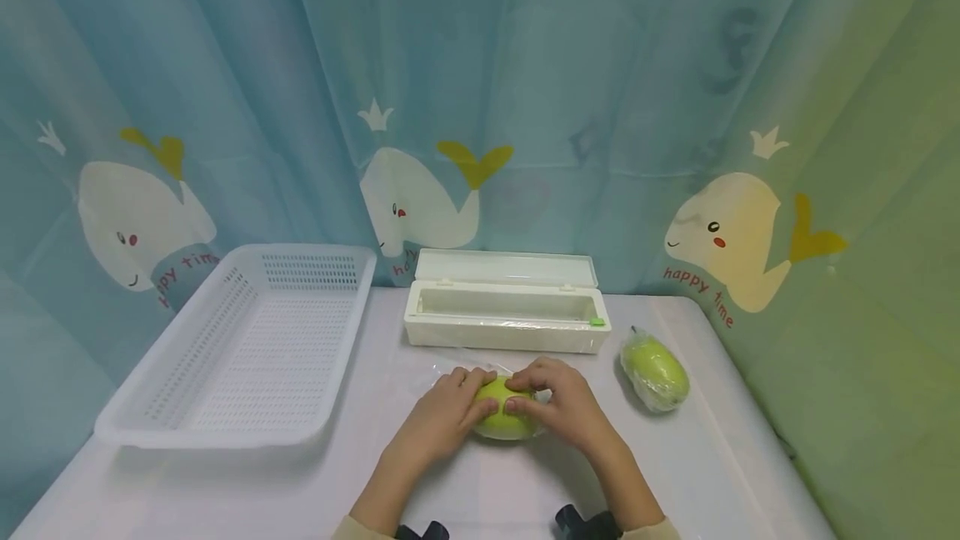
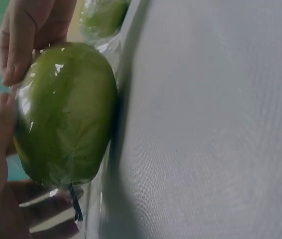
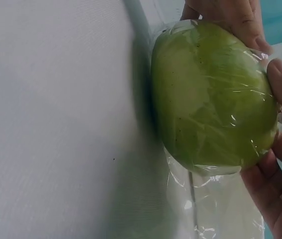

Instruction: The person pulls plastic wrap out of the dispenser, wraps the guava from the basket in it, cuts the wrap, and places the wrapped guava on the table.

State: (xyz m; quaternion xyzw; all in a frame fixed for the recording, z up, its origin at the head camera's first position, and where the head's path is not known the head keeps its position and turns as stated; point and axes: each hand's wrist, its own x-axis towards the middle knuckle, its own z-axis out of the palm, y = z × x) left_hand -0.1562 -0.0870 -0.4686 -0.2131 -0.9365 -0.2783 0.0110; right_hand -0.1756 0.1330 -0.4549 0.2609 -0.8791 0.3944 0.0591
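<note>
A green oval fruit [image 1: 504, 428] lies on its side, with clear cling film [image 3: 225, 199] drawn over its skin. My left hand [image 1: 442, 413] holds its left end, fingers over the top and thumb on the near side. On the other end, my right hand [image 1: 567, 408] grips the fruit in the same way, both thumbs close together. A dark stem [image 2: 75, 203] sticks out beside the left fingers in the left wrist view. Loose film spreads past the fruit in the right wrist view. The undersides of the fingers are partly hidden.
Behind the hands stands a white cling film box [image 1: 506, 332], lid raised, with a green slider [image 1: 597, 322]. A second film-wrapped green fruit [image 1: 655, 372] lies to the right. A white plastic basket [image 1: 225, 437] sits at left. A whale-print curtain [image 1: 525, 107] hangs behind the table.
</note>
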